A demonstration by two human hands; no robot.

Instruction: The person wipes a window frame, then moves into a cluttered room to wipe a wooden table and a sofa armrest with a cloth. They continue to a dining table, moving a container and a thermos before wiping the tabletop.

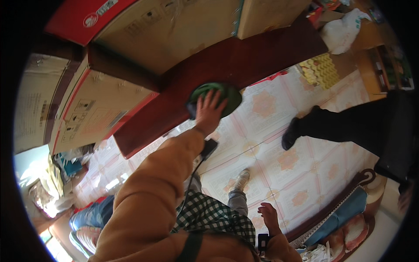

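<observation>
My left hand lies palm down over a green fabric item, rounded like a cap, with a dark edge. My fingers are spread across its top and my thumb is at its right side. It sits at the front edge of a dark red wooden surface, partly jutting past that edge. Lower down, beside the checked apron, my right hand hangs over the floor with its fingers loosely bent and apart. Nothing shows in it. Black devices are worn at both wrists.
Cardboard boxes crowd the red surface. Beyond its right end are a white plastic bag and yellow egg trays. Another person's dark-clad leg stands on the tiled floor. A wooden-framed sofa is at lower right.
</observation>
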